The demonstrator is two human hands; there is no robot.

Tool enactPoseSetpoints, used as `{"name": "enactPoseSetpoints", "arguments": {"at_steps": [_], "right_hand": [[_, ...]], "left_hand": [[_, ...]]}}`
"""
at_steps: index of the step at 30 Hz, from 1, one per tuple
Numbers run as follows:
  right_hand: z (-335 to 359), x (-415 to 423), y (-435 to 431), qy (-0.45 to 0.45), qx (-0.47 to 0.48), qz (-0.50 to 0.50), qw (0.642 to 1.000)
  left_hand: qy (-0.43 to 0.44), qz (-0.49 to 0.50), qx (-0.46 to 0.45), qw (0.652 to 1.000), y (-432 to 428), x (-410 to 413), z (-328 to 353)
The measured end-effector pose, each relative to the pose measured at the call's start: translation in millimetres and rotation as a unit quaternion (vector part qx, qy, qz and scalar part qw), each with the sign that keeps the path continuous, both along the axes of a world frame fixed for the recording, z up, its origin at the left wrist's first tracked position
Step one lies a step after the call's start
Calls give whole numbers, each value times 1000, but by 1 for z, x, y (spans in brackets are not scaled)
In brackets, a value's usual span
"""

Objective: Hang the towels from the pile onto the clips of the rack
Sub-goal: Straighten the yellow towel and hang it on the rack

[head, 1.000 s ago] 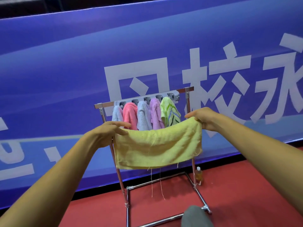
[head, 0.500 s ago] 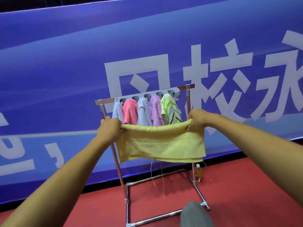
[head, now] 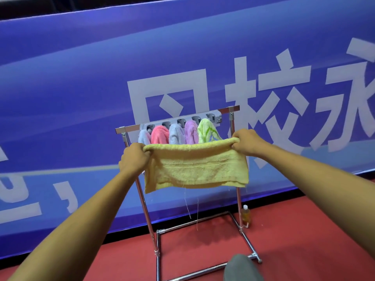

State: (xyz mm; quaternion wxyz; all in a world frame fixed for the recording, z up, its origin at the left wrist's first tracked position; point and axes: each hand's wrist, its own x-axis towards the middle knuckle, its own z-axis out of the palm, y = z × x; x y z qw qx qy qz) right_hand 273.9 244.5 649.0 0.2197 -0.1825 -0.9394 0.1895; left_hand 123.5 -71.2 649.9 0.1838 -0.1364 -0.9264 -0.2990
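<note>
A yellow towel (head: 194, 169), folded over, stretches between my hands in front of the rack. My left hand (head: 134, 157) grips its left top corner and my right hand (head: 246, 141) grips its right top corner. Behind it stands the chrome rack (head: 142, 199) with a grey clip strip (head: 182, 120) on its top bar. Several towels hang from the clips: pale blue (head: 143, 136), pink (head: 160, 134), light grey-blue (head: 176, 133), lilac (head: 191, 132) and green striped (head: 207, 131). The rightmost clip (head: 212, 117) holds nothing. The towel pile is out of view.
A blue banner with large white characters (head: 81, 98) runs behind the rack. The floor (head: 304, 230) is red. A small bottle of amber liquid (head: 246, 214) stands by the rack's right leg. A grey shape (head: 241, 268) shows at the bottom edge.
Both hands have closed tighter on the yellow towel's top edge and folded it over, so it hangs shorter. The towel sits a little higher against the hanging towels.
</note>
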Motion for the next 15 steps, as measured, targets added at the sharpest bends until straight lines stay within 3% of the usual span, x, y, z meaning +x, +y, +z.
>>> {"name": "enactPoseSetpoints", "arguments": {"at_steps": [3,6,9,13,15], "right_hand": [[6,-6,7,36,-58,-24,997],[13,-15,18,109,-238,-60,963],[19,-25,32,171,-429,-55,885],[27,-42,49,178,-497,-35,848],[31,-52,56,182,-526,-30,830]], "left_hand": [[-19,-3,64,998,7,-7,4],[-73,-22,168,983,17,-14,11],[-160,-73,322,930,33,-21,20],[-260,-125,420,860,58,-32,34],[-279,-123,440,845,69,-49,37]]}}
